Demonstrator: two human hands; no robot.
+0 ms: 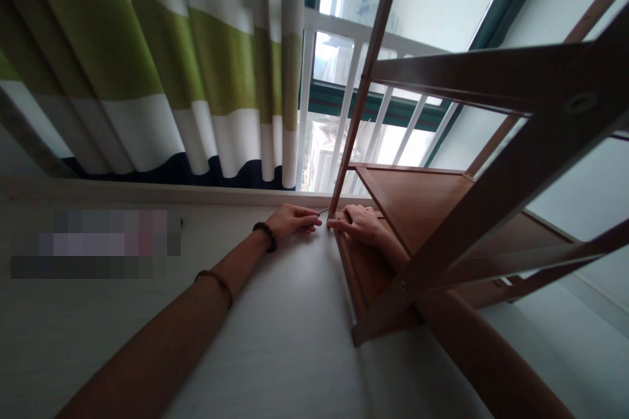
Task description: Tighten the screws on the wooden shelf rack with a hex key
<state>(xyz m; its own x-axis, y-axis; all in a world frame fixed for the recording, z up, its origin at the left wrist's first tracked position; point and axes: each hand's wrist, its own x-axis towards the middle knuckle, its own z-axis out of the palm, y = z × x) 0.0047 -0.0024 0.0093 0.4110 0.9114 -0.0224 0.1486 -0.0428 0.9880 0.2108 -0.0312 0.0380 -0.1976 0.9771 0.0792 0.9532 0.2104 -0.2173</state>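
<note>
My left hand [295, 219] is closed in a pinch on a thin metal rod [324, 211], which looks like a hex key. The rod's far end meets the bottom of a slim upright leg of the brown wooden rack [354, 121]. My right hand [362, 221] reaches in under the middle shelf [417, 193] and grips the corner where that leg joins the bottom shelf [371, 278]. Its thumb points toward the leg's foot. Whatever the rod's tip sits in is too small to make out.
Close on the right, a thick diagonal rack beam [472, 209] crosses above my right forearm. Behind stands a window with white bars [346, 101]. A striped curtain [211, 65] hangs at the left, above a low ledge [171, 193]. A blurred patch [98, 242] covers something on the pale surface.
</note>
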